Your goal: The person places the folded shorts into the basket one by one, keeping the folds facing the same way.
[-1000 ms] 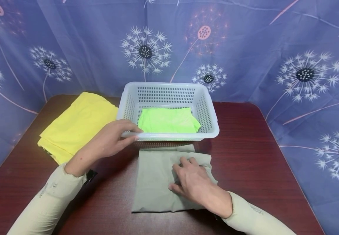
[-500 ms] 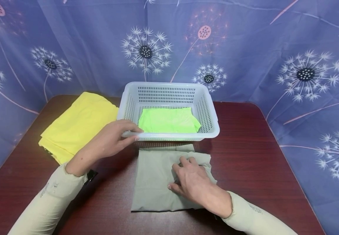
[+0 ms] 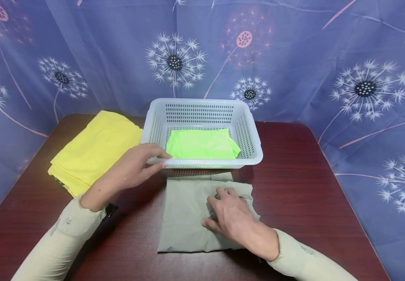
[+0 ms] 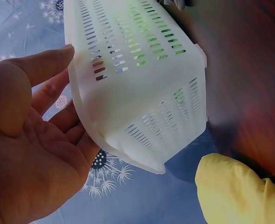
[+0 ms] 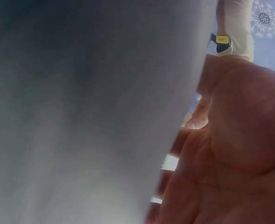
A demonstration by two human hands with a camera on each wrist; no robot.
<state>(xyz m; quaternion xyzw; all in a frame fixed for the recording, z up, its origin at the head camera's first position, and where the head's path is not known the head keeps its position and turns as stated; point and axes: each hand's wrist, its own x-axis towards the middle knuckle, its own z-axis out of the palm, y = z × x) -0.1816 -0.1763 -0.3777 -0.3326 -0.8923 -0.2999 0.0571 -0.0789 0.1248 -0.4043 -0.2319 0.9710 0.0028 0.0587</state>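
The left hand (image 3: pixel 132 168) grips the rigid basket (image 3: pixel 202 134) rim; the right hand (image 3: pixel 232 218) lies flat on the limp folded grey cloth (image 3: pixel 184 218), best lifted from underneath.

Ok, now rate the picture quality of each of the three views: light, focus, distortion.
Head view: even light, sharp, edges bowed by the wide lens. Left wrist view: the white slotted plastic basket is overbright and oddly tinted, the left hand soft. Right wrist view: the grey-green folded cloth is a featureless blur beside the right hand.
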